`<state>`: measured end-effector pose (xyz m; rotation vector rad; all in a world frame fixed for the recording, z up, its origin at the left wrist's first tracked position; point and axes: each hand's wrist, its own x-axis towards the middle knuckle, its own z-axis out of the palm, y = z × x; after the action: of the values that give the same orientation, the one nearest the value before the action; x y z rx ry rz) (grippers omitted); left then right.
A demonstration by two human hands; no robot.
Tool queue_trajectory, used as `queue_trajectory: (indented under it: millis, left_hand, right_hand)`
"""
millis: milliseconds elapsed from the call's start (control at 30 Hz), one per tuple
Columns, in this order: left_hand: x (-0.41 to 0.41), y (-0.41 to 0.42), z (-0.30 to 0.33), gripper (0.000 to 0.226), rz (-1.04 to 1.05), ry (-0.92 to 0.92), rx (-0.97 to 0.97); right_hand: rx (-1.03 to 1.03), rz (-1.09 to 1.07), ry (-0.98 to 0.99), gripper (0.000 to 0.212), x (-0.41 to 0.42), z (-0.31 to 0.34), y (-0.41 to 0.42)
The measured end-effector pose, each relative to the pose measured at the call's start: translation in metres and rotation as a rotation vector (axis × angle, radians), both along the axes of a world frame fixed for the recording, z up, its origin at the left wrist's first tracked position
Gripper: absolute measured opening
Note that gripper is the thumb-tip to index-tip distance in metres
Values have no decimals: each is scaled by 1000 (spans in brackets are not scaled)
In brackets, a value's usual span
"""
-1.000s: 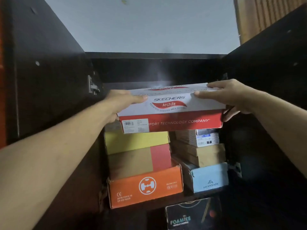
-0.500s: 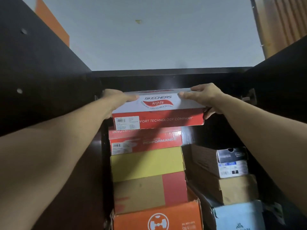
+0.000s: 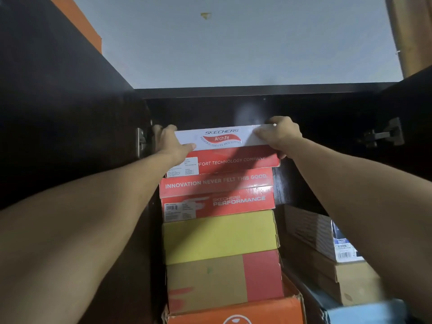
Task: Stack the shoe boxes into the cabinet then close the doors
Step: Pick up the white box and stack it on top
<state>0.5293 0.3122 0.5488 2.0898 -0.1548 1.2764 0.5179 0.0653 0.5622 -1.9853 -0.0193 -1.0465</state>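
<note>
Skechers box (image 3: 224, 148) sat between both hands atop the red box (image 3: 217, 195); left hand (image 3: 171, 143) and right hand (image 3: 278, 134) gripped its ends. Risk: overhanging front edge could tip it off.

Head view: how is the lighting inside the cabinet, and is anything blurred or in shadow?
Head view: the cabinet interior is very dark, while the wall above is bright; a forearm shadow crosses the Skechers Performance box; a hazy smear hangs above the Arch Fit box; the blue box at the lower edge is blurred; wide-angle bowing at the edges.
</note>
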Motion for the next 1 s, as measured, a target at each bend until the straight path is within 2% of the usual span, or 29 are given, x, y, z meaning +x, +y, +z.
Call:
queue_trajectory:
  millis: [100, 233, 400, 733, 900, 1000]
  left_hand:
    - [5, -2, -2, 60, 102, -33, 123]
    - [12, -2, -12, 82, 314, -37, 428]
    - [24, 0, -32, 96, 399, 27, 574]
    - [18, 0, -32, 107, 358, 131, 632]
    - [8, -19, -51, 90, 345, 53, 652]
    - [1, -46, -68, 86, 205, 61, 687]
  right_hand:
    - [-21, -45, -34, 55, 12, -5, 0]
    - [-53, -137, -67, 55, 16, -16, 4]
    - [-109, -145, -101, 47, 24, -33, 8]
    - [-231, -50, -68, 50, 29, -44, 0]
    - [-229, -88, -53, 58, 8, -57, -20]
    - [-277, -109, -17, 57, -16, -72, -42]
